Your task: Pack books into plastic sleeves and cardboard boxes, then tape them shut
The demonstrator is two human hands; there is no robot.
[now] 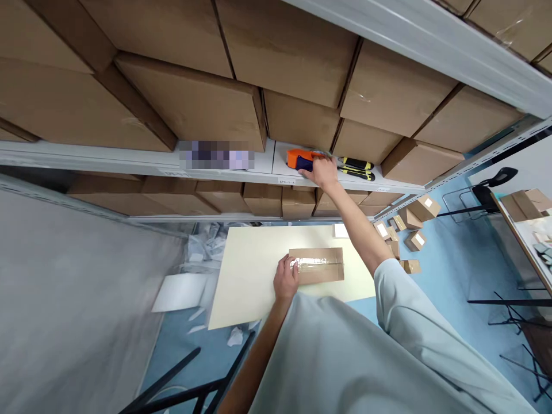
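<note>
My left hand (286,278) holds the left end of a flat cardboard box (321,273), its fingers curled over the top. Shiny clear tape runs along the upper face of that box, which lies on a cream tabletop (245,270). Up on the grey shelf, my right hand (322,172) is closed around the right end of an orange and dark blue tape dispenser (297,159). Part of the dispenser is hidden under the fingers. Just right of this hand lie yellow and black utility knives (356,169).
Large cardboard boxes (297,52) fill the shelf behind the tools, with smaller ones (262,199) below. A blurred item (218,155) lies left on the shelf. Small boxes (414,240) lie on the blue floor at right. Black metal legs (185,397) stand at lower left.
</note>
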